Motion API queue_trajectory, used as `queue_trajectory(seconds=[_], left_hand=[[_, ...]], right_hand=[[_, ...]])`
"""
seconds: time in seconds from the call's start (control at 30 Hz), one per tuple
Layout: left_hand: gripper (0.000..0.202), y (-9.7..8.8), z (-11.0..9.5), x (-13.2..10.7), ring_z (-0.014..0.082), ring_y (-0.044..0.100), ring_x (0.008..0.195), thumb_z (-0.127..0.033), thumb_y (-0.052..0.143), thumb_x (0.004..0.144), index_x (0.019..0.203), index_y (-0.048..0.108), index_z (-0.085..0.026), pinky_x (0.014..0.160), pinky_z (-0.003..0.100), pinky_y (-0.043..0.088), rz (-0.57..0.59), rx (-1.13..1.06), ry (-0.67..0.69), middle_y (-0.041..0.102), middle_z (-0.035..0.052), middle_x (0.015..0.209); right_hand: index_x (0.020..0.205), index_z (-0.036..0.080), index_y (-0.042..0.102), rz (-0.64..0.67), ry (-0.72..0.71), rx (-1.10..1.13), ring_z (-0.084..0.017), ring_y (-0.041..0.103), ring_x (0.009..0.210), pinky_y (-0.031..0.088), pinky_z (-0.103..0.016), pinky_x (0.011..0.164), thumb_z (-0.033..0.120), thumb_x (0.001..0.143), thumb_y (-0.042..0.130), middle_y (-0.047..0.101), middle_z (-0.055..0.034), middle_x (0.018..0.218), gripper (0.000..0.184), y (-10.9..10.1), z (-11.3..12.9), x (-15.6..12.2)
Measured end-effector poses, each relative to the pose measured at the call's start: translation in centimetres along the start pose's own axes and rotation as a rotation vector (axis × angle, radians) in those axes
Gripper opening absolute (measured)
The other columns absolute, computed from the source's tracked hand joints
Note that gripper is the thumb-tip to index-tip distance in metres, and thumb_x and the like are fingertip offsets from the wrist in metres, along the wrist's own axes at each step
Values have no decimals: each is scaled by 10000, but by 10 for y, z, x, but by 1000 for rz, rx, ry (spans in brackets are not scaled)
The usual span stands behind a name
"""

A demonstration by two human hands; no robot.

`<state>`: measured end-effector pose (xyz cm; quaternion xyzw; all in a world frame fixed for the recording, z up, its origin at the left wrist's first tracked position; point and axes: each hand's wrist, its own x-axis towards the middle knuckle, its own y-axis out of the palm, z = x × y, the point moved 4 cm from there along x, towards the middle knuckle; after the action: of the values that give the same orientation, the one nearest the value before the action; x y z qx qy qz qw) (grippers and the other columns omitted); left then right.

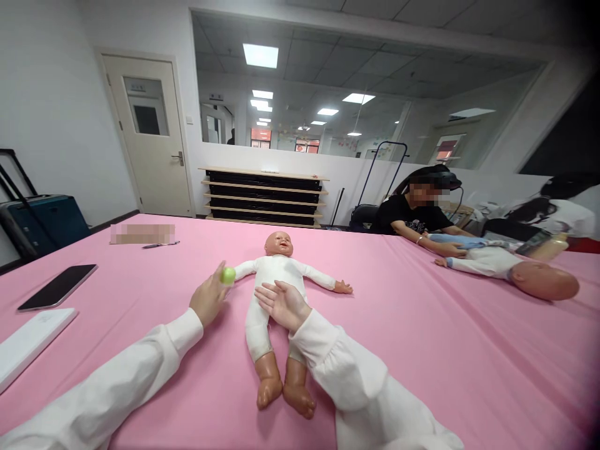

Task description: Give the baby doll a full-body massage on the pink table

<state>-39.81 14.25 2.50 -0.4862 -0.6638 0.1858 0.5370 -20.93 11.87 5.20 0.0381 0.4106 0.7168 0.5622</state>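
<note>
Your left hand (209,297) is closed around a small green ball (228,275), pinching it in the fingertips just beside the near arm of the baby doll (276,278). Your right hand (281,305) is open and relaxed, fingers spread, over the doll's middle; you cannot tell whether the palm bears on it or only hovers. The doll lies face up, arms out, already in its white one-piece suit, with lower legs and feet bare. The ball is in your hand, not on the doll.

Left of the doll, on the pink tablecloth (422,356), lie a white tablet-like slab (32,337), a black smartphone (57,287) and, further up, a pen (160,245). Right of the doll, a seated co-worker in a black T-shirt (412,215) has a hand on a second baby doll (510,269). Beyond the doll stand a low stack of black-and-wood shelves (262,197) and a white door (145,134).
</note>
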Motion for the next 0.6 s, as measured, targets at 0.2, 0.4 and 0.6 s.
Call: queue_trajectory(seconds=[0.2, 0.4, 0.6], left_hand=[[452, -29, -86, -17, 216, 554, 917, -154, 446, 843, 1219, 452, -404, 762, 360, 378, -156, 407, 678, 530, 54, 1218], [455, -24, -86, -19, 227, 548, 919, -147, 476, 809, 1194, 476, -389, 773, 374, 389, -155, 323, 590, 551, 59, 1145], [442, 1, -5, -8, 198, 575, 946, -314, 420, 837, 1255, 347, -192, 756, 322, 468, -106, -112, -36, 534, 96, 1152]], right_hand=[[1120, 59, 476, -40, -60, 247, -147, 593, 667, 452, -225, 596, 357, 936, 178, 603, -90, 801, 460, 18, -10, 9], [1188, 7, 442, -61, -64, 248, -130, 573, 603, 445, -209, 568, 366, 942, 174, 593, -82, 770, 510, 16, -7, -1], [1309, 60, 338, 7, -64, 305, -172, 565, 999, 462, -262, 791, 359, 930, 218, 516, -125, 1174, 497, 1, 0, -27]])
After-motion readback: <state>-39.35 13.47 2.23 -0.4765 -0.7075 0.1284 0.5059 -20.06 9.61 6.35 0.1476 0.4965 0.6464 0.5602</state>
